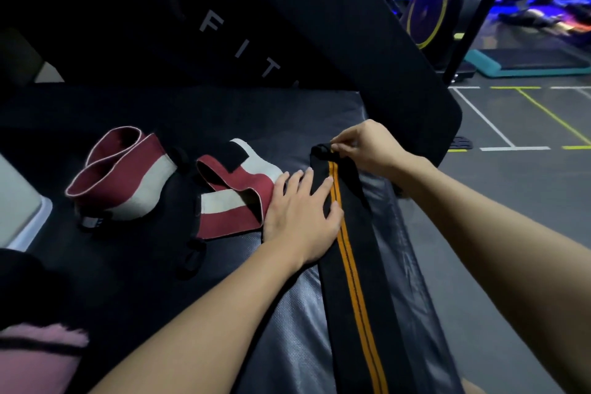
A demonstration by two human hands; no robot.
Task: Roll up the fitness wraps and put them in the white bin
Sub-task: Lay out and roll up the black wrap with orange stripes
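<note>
A white bin's rim [28, 221] is showing at the far left edge. On the black padded gym mat [134, 265], two loosely looped maroon-and-white fabric wraps are lying side by side: one [121, 179] further left, one [233, 198] beside the left hand [300, 211]. That hand is pressing flat, fingers straight and slightly spread, on a long black wrap with orange stripes [355, 265]. The right hand [364, 145] is pinching the wrap's far end between thumb and fingertips.
</note>
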